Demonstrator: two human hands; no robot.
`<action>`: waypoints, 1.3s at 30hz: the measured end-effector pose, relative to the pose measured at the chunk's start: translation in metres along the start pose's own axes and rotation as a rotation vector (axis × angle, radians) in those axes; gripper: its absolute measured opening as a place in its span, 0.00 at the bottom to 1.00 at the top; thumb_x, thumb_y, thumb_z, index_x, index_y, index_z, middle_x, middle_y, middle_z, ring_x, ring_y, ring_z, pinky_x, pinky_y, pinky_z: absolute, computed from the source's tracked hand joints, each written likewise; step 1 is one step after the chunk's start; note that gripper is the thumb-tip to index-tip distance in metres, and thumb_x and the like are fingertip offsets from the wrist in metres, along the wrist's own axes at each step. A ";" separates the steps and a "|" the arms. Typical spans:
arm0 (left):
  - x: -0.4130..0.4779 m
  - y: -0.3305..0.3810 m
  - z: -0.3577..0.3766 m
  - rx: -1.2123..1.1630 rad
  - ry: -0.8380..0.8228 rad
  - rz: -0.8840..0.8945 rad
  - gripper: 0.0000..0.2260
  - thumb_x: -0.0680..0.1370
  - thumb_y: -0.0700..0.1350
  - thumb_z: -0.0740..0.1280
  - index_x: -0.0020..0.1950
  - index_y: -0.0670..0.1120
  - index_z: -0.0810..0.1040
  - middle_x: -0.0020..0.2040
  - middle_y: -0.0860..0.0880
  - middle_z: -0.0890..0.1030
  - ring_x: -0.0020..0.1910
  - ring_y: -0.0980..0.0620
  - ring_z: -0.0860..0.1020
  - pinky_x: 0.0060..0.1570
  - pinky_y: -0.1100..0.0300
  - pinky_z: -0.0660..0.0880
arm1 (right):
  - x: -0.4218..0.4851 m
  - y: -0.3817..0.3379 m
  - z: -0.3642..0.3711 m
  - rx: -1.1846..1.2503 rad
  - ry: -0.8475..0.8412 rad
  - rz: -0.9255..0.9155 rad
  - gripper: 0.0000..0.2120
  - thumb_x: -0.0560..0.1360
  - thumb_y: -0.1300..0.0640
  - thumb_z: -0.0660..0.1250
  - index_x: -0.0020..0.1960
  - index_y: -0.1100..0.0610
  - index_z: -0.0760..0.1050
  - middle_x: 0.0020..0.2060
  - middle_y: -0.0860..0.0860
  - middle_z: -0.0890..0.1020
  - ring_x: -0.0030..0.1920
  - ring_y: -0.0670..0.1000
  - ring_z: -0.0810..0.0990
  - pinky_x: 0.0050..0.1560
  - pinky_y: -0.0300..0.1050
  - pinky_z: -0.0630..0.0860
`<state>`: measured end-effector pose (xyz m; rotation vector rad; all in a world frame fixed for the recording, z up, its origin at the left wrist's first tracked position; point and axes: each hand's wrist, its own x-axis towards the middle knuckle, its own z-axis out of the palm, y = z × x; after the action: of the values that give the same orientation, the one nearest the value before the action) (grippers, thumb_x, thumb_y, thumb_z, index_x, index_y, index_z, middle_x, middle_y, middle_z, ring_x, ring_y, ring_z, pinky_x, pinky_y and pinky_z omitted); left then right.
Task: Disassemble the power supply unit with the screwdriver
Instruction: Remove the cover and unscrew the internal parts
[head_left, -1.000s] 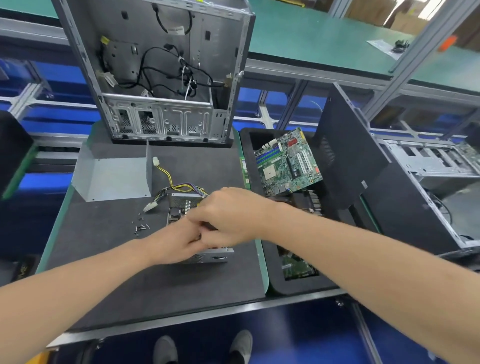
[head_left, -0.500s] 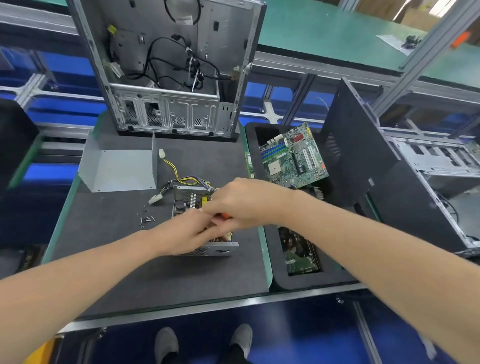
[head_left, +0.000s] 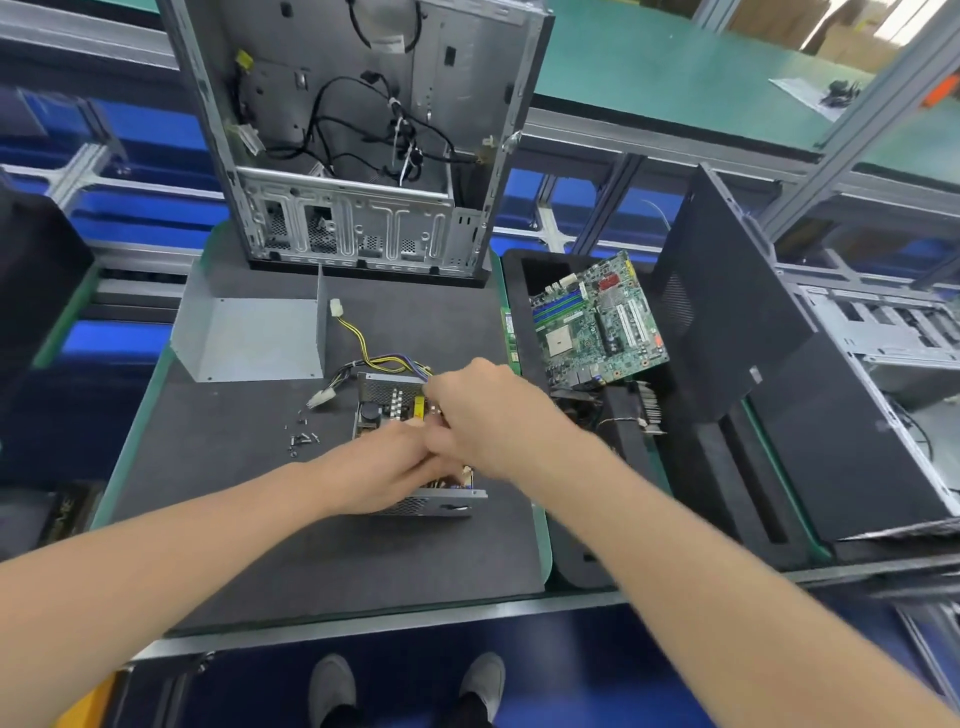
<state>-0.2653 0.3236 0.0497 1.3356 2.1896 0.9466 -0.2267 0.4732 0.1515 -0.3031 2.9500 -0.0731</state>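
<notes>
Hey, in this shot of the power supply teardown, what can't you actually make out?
Head view, screwdriver: not visible; the right hand and left hand cover that spot.
Head view, grip: the hands overlap, hiding what either holds.
Head view, power supply unit: the hands cover most of its inside.
Head view, loose screws: too small to count.

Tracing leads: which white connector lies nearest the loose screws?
The larger connector right by the screws; the other connector, on yellow-black wires, sits beside the grey cover.
</notes>
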 end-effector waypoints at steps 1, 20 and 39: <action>0.000 -0.002 0.001 0.014 -0.012 0.009 0.16 0.87 0.57 0.56 0.58 0.53 0.81 0.55 0.56 0.80 0.56 0.56 0.78 0.61 0.53 0.75 | -0.001 0.009 -0.006 -0.010 -0.059 -0.192 0.07 0.78 0.51 0.66 0.45 0.53 0.71 0.33 0.51 0.69 0.42 0.62 0.79 0.31 0.48 0.67; 0.000 -0.004 0.002 -0.002 -0.014 -0.023 0.14 0.87 0.50 0.58 0.58 0.47 0.82 0.54 0.56 0.80 0.54 0.68 0.76 0.61 0.68 0.72 | -0.003 0.001 -0.008 0.069 -0.065 0.017 0.10 0.77 0.52 0.65 0.42 0.54 0.67 0.32 0.52 0.70 0.40 0.62 0.75 0.35 0.48 0.68; 0.001 -0.001 0.004 -0.002 -0.002 0.111 0.18 0.86 0.57 0.54 0.56 0.48 0.79 0.53 0.51 0.81 0.51 0.52 0.76 0.56 0.58 0.74 | -0.004 -0.007 -0.004 0.078 -0.096 0.115 0.12 0.77 0.49 0.65 0.44 0.55 0.67 0.34 0.52 0.69 0.40 0.61 0.73 0.33 0.47 0.67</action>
<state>-0.2640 0.3260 0.0462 1.4701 2.1307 0.9864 -0.2226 0.4669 0.1568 -0.1223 2.8543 -0.1536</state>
